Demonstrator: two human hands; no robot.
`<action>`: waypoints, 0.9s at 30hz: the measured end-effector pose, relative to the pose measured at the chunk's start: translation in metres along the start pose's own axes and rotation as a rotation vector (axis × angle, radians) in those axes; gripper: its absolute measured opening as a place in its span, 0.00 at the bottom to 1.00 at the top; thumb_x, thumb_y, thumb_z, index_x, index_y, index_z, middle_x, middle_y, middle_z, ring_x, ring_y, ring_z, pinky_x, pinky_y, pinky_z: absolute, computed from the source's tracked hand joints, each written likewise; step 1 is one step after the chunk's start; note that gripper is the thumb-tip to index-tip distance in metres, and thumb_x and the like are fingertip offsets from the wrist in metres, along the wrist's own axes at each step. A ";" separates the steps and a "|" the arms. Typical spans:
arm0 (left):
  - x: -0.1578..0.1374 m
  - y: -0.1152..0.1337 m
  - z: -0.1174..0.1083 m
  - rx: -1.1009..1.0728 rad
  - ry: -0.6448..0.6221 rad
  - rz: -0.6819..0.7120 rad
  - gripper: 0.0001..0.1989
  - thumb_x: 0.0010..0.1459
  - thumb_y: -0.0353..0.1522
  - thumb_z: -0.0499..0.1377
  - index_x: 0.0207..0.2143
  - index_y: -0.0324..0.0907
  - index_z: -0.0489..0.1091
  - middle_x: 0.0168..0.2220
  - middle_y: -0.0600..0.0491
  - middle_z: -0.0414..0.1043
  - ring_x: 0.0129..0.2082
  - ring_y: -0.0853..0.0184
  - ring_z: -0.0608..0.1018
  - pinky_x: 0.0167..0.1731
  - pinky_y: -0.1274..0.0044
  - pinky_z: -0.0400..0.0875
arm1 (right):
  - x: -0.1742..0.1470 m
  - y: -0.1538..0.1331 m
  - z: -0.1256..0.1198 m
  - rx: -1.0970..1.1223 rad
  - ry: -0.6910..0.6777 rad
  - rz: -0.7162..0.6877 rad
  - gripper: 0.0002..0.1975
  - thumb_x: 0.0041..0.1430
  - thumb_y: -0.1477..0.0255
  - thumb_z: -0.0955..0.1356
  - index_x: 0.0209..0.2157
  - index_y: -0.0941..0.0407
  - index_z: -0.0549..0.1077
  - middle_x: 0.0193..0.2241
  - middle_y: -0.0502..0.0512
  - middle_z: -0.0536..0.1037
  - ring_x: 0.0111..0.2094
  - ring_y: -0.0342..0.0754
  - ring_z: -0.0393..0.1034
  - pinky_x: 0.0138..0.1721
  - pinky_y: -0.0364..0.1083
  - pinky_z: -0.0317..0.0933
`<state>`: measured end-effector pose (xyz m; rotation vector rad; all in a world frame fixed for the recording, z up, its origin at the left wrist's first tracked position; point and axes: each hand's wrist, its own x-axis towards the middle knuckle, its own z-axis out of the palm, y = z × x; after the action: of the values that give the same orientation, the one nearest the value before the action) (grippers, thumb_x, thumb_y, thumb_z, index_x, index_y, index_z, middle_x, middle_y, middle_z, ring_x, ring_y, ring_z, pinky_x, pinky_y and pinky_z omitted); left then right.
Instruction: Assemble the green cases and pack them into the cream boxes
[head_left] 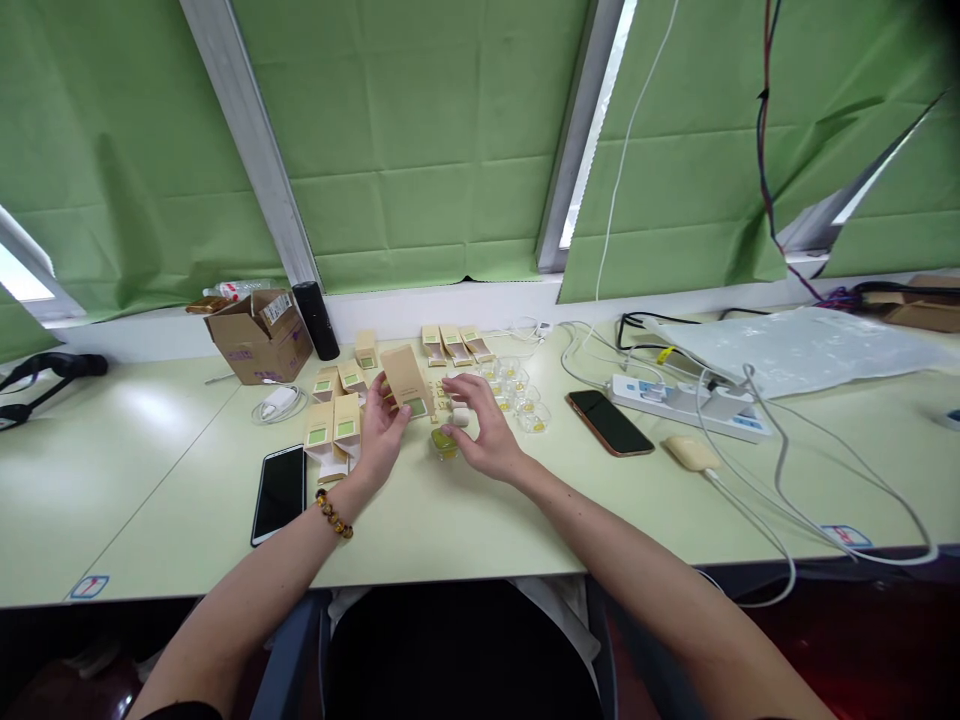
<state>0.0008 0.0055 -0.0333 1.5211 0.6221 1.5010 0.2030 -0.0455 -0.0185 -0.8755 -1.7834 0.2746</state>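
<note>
My left hand (385, 432) is closed around a tan cardboard box (407, 375) with a small window, holding it tilted above the table. To its right, my right hand (484, 428) has its fingers apart, with the thumb by a small clear container of yellow-green content (444, 443). Whether the thumb touches that container I cannot tell. A small white cylinder (460, 415) is partly behind my right fingers. Several clear round containers (533, 416) with yellow bits stand beyond that hand. Small yellowish pieces (441, 390) lie in rows between my hands.
More windowed tan boxes (346, 420) stand left, others (455, 345) at the back. A white-framed phone (279, 495) lies left, a dark phone (610, 422) right. Beyond it are a power strip (686, 405), cables and a cream case (690, 453). A carton (262, 340) stands back left.
</note>
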 end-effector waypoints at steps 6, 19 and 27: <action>0.011 -0.011 -0.011 0.066 0.046 0.022 0.38 0.58 0.37 0.71 0.66 0.49 0.58 0.57 0.46 0.71 0.56 0.61 0.76 0.60 0.67 0.71 | 0.006 0.004 -0.009 -0.384 -0.378 0.054 0.32 0.55 0.68 0.77 0.61 0.52 0.70 0.48 0.60 0.81 0.51 0.65 0.69 0.52 0.63 0.63; 0.003 -0.009 -0.013 0.438 -0.390 -0.114 0.31 0.48 0.23 0.65 0.56 0.44 0.71 0.56 0.43 0.75 0.58 0.51 0.76 0.62 0.57 0.69 | 0.015 0.006 -0.039 -0.774 -0.659 0.161 0.28 0.53 0.72 0.74 0.57 0.57 0.72 0.45 0.63 0.82 0.52 0.62 0.69 0.50 0.53 0.54; 0.000 -0.007 -0.017 0.674 -0.434 -0.005 0.45 0.48 0.20 0.61 0.69 0.49 0.62 0.62 0.41 0.67 0.68 0.46 0.64 0.69 0.49 0.57 | 0.015 0.003 -0.039 -0.802 -0.674 0.147 0.30 0.53 0.73 0.73 0.59 0.57 0.71 0.46 0.65 0.82 0.51 0.62 0.69 0.47 0.52 0.54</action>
<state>-0.0136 0.0125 -0.0411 2.2661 0.9129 0.9320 0.2367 -0.0420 0.0059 -1.6166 -2.5167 -0.0930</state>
